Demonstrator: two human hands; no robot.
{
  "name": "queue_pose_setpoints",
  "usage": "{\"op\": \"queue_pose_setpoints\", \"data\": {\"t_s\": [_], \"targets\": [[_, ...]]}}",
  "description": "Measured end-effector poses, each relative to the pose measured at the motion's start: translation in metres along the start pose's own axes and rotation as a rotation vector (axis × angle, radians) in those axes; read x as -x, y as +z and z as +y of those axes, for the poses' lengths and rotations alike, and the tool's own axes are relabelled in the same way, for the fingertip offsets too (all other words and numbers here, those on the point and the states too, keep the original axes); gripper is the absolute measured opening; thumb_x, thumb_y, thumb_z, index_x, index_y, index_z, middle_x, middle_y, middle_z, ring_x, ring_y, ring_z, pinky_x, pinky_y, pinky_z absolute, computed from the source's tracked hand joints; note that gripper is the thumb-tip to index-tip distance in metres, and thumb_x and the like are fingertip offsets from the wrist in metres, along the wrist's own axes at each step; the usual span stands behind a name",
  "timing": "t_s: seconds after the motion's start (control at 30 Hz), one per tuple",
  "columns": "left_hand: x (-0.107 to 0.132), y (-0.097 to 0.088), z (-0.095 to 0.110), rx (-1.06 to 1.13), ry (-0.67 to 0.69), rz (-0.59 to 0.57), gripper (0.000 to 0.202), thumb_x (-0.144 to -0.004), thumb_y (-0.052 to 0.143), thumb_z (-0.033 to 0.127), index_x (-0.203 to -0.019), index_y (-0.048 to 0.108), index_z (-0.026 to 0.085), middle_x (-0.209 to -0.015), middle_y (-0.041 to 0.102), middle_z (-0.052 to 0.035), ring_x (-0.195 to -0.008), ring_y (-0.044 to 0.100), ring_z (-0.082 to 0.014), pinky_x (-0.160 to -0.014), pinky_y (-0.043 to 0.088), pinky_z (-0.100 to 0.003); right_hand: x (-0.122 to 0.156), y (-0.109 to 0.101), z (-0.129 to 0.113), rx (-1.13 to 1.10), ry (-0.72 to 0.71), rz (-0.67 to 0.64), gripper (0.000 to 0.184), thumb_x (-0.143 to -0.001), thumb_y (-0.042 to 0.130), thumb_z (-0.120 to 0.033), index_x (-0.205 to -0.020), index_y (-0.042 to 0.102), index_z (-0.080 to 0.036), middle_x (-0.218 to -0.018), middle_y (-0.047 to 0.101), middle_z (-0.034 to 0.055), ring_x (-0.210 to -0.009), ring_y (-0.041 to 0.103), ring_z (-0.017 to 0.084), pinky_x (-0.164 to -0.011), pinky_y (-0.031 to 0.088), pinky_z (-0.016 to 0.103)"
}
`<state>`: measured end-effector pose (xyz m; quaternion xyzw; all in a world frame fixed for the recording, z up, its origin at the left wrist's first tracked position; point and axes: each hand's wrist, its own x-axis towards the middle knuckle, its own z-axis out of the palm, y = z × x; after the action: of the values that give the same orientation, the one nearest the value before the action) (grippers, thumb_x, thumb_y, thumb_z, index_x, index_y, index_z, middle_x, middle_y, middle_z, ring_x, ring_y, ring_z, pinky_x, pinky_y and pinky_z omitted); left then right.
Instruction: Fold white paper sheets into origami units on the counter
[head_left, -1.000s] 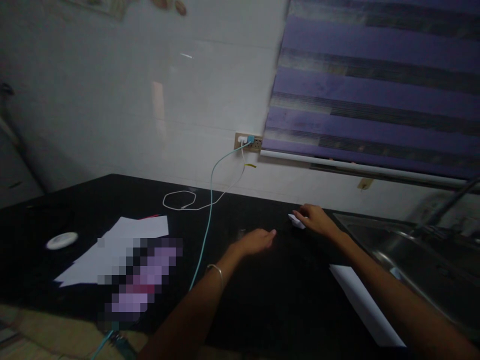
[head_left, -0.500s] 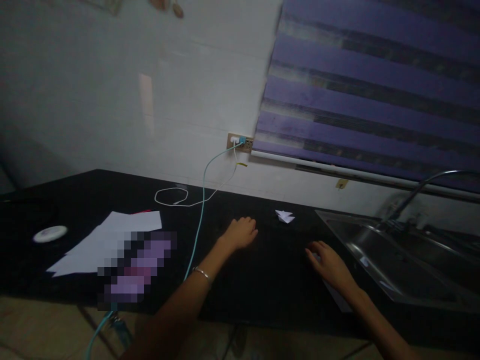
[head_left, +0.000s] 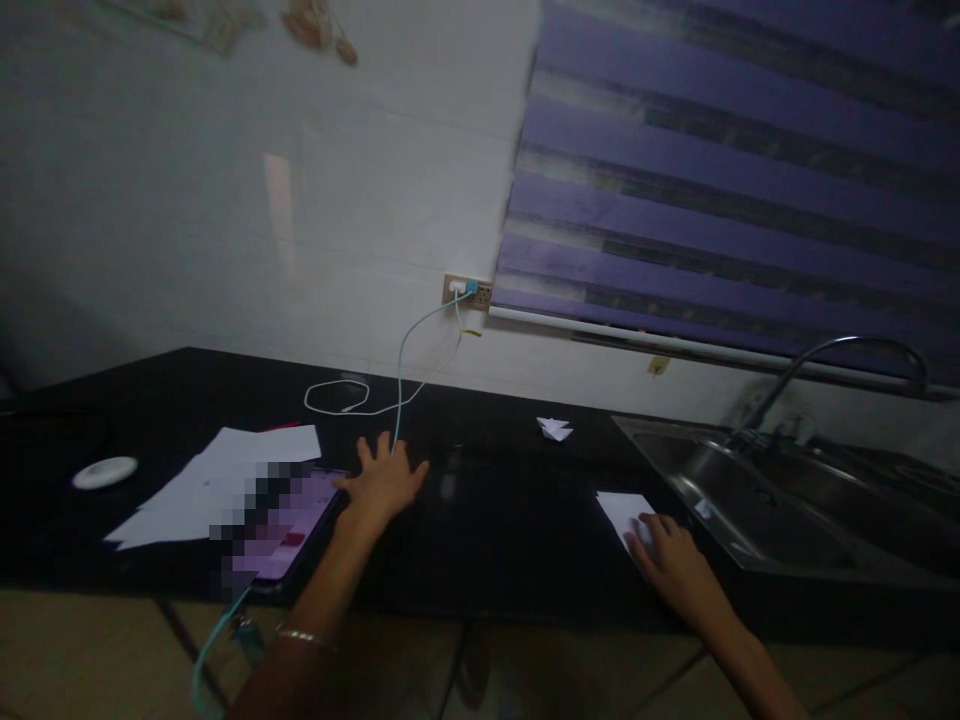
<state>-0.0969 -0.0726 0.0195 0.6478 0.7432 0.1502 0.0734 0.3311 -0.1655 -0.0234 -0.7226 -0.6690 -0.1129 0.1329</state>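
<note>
Spreads the left hand [head_left: 381, 485] wide, with fingers released, just beside the phone [head_left: 304, 540] and over the teal cable [head_left: 400, 370]. Sets the right hand [head_left: 670, 562] on the right edge of the white paper [head_left: 619, 508], lying on the bench [head_left: 510, 550] left of the sink [head_left: 716, 475]; cannot tell a pinch from a light touch in those fingers. Shows a small folded paper [head_left: 555, 430] farther back, apart from both hands, and loose sheets [head_left: 187, 493] beside the phone.

My bare left hand [head_left: 381, 482] spreads its fingers [head_left: 365, 453] wide, palm down; my bare right hand [head_left: 673, 566] has its fingers slightly bent.
</note>
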Motion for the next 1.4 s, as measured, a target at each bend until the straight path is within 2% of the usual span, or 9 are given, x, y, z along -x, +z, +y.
{"op": "queue_pose_setpoints", "data": {"t_s": [0.13,0.43,0.6,0.73,0.9,1.0,1.1,1.27,1.4], "targets": [[-0.007,0.007,-0.014,0.030,-0.034,0.027,0.068,-0.085,0.029,0.059,-0.137,0.040,0.017,-0.152,0.017,-0.0148,-0.136,0.008,-0.0463,-0.086,0.036,-0.070,0.003,-0.001,-0.006,-0.040,-0.038,0.015,0.040,-0.090,0.036,-0.042,-0.114,0.056,-0.016,-0.120,0.056,0.0174,-0.106,0.055,0.031,-0.087,0.046,0.041],[-0.015,0.006,-0.008,-0.001,-0.005,0.064,0.061,-0.087,0.030,0.054,-0.131,0.047,0.016,-0.148,0.024,-0.0182,-0.134,0.017,-0.0454,-0.086,0.035,-0.070,-0.001,0.007,-0.008,-0.094,-0.029,-0.003,0.040,-0.092,0.034,-0.043,-0.107,0.060,-0.017,-0.115,0.058,0.0152,-0.101,0.058,0.028,-0.086,0.046,0.038],[-0.007,0.012,0.015,-0.060,0.127,0.143,0.053,-0.088,0.033,0.050,-0.123,0.053,0.015,-0.148,0.027,-0.0175,-0.138,0.010,-0.0413,-0.094,0.026,-0.071,-0.005,0.006,-0.018,-0.116,-0.047,-0.008,0.042,-0.090,0.039,-0.044,-0.111,0.061,-0.015,-0.118,0.059,0.0160,-0.108,0.056,0.029,-0.092,0.043,0.038],[0.000,0.030,0.045,-0.050,0.279,0.183,0.050,-0.088,0.038,0.046,-0.119,0.055,0.010,-0.144,0.034,-0.0196,-0.138,0.016,-0.0357,-0.107,0.019,-0.058,-0.008,0.005,-0.026,-0.109,-0.048,-0.022,0.045,-0.089,0.041,-0.044,-0.114,0.063,-0.014,-0.120,0.059,0.0162,-0.112,0.055,0.028,-0.096,0.041,0.037],[0.010,0.054,0.082,0.018,0.434,0.118,0.053,-0.088,0.040,0.045,-0.121,0.053,0.006,-0.141,0.038,-0.0213,-0.137,0.023,-0.0333,-0.109,0.024,-0.045,-0.006,0.001,-0.033,-0.093,-0.012,-0.042,0.048,-0.091,0.037,-0.044,-0.118,0.061,-0.013,-0.124,0.057,0.0152,-0.115,0.053,0.027,-0.097,0.040,0.036],[0.015,0.069,0.099,0.051,0.546,0.028,0.054,-0.088,0.038,0.047,-0.122,0.054,0.008,-0.141,0.039,-0.0193,-0.137,0.025,-0.0330,-0.110,0.023,-0.045,-0.004,-0.002,-0.039,-0.056,-0.009,-0.054,0.047,-0.093,0.035,-0.041,-0.118,0.061,-0.011,-0.125,0.058,0.0160,-0.118,0.051,0.027,-0.099,0.039,0.035],[0.020,0.083,0.106,0.077,0.642,-0.045,0.057,-0.090,0.034,0.047,-0.129,0.048,0.008,-0.142,0.040,-0.0167,-0.135,0.028,-0.0309,-0.109,0.024,-0.046,-0.004,-0.006,-0.046,-0.009,-0.056,-0.069,0.042,-0.094,0.033,-0.034,-0.114,0.062,-0.010,-0.117,0.062,0.0175,-0.113,0.055,0.026,-0.096,0.040,0.033],[0.024,0.092,0.103,0.097,0.689,0.005,0.056,-0.092,0.028,0.046,-0.131,0.046,0.009,-0.142,0.041,-0.0156,-0.134,0.031,-0.0284,-0.111,0.021,-0.044,-0.010,-0.013,-0.053,0.085,-0.101,-0.178,0.032,-0.093,0.034,-0.022,-0.099,0.063,-0.009,-0.097,0.066,0.0177,-0.096,0.062,0.025,-0.083,0.043,0.032],[0.025,0.091,0.102,0.112,0.679,0.031,0.055,-0.091,0.030,0.045,-0.129,0.047,0.010,-0.139,0.044,-0.0153,-0.132,0.034,-0.0285,-0.109,0.023,-0.044,-0.017,-0.020,-0.053,0.113,-0.117,-0.295,0.024,-0.090,0.037,-0.014,-0.094,0.060,-0.009,-0.092,0.066,0.0163,-0.087,0.065,0.024,-0.074,0.044,0.030]]}}
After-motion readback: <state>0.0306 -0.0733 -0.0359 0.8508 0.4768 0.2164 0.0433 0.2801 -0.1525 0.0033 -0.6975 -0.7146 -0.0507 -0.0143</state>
